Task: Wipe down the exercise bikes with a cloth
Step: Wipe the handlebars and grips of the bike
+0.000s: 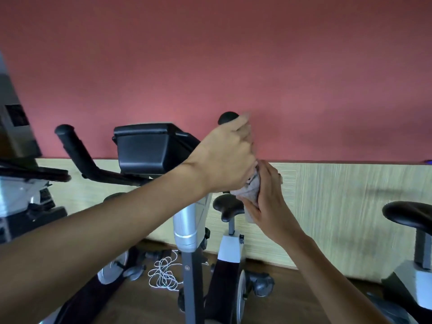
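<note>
An exercise bike stands right before me, with a black console [145,148], a black left handlebar [74,150] and a silver post [185,228]. Only the rounded tip of its right handlebar [228,117] shows above my left hand [224,155], whose fingers curl over the bar. A grey-pink cloth [249,190] is bunched between both hands. My right hand [266,195] grips the cloth from the right, fingers wrapped round it. The handlebar section under the hands is hidden.
A second bike's black saddle [228,206] sits behind the post, and another saddle [409,215] is at the right edge. A grey machine [16,136] is at the left. White cord [164,272] lies coiled on the wooden floor by the red and beige wall.
</note>
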Demonstrator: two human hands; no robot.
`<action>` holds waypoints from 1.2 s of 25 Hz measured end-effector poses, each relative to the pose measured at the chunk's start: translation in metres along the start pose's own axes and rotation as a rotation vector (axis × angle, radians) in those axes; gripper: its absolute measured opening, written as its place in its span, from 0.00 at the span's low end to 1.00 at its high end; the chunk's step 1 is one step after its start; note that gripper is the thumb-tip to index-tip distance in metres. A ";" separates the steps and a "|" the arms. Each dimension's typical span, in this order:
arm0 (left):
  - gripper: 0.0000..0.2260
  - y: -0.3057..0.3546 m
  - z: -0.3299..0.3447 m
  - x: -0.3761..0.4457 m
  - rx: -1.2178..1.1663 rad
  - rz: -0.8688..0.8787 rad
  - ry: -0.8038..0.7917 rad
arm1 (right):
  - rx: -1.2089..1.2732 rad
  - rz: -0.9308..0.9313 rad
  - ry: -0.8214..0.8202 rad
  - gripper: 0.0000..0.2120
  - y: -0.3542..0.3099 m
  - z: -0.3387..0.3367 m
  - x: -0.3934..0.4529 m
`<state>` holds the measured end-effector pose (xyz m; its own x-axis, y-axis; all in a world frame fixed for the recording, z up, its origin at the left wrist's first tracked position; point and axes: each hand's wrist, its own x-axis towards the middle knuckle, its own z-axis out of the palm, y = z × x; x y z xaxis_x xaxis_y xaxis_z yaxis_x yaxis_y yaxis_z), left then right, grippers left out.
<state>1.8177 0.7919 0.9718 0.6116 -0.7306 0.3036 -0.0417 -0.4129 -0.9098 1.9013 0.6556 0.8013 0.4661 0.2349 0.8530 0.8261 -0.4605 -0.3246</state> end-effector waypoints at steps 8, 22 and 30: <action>0.15 0.034 -0.009 0.057 0.005 -0.196 -0.383 | 0.044 -0.214 0.159 0.34 0.027 0.022 0.012; 0.21 0.060 0.018 0.035 0.201 -0.495 -0.073 | -0.256 -0.624 0.889 0.36 0.079 0.069 0.043; 0.22 0.087 0.046 0.034 0.327 -0.741 0.131 | -0.320 -0.602 1.079 0.36 0.084 0.086 0.053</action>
<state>1.8713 0.7566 0.8900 0.2917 -0.3965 0.8704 0.5818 -0.6488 -0.4905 2.0222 0.7029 0.7839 -0.5703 -0.2646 0.7776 0.6336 -0.7442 0.2115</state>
